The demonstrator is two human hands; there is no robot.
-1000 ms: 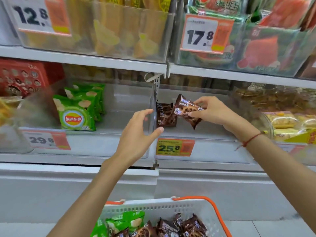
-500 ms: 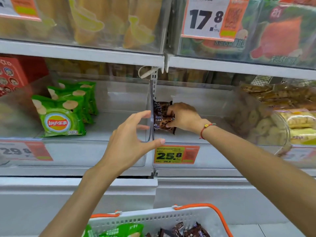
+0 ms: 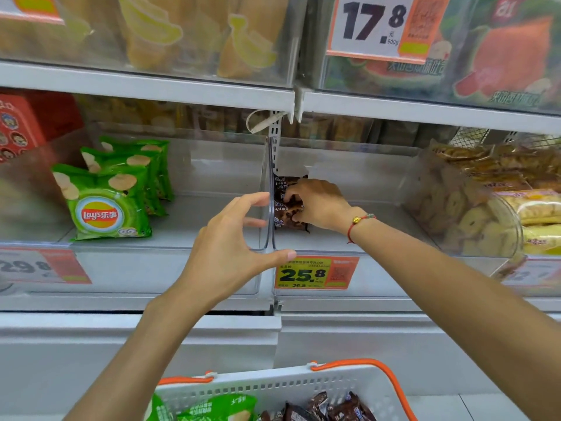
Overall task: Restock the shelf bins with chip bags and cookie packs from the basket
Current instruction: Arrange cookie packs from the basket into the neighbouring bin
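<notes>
The brown cookie packs [image 3: 288,205] stand at the left end of the middle clear bin [image 3: 364,268], against its left wall. The right hand [image 3: 318,205] reaches into this bin, its fingers curled onto the front pack, holding it against the ones behind. The left hand [image 3: 224,244] is raised before the wall between the two bins, fingers and thumb spread wide apart and holding nothing (the thumb tip lies in front of the bin's front edge, just above the yellow price tag [image 3: 315,273] reading 25.8). The left clear bin [image 3: 182,268] holds a row of green chip bags [image 3: 106,205], standing upright one behind another at its left side. To the right, another bin [image 3: 473,208] contains round biscuits and yellow wrapped packs. Below, the white basket [image 3: 273,387] with orange handles holds more green chip bags [image 3: 212,408] and brown cookie packs [image 3: 334,407]. The upper shelf [image 3: 151,86] carries bins of yellow and red bags, with a tag [image 3: 379,25] reading 17.8.
</notes>
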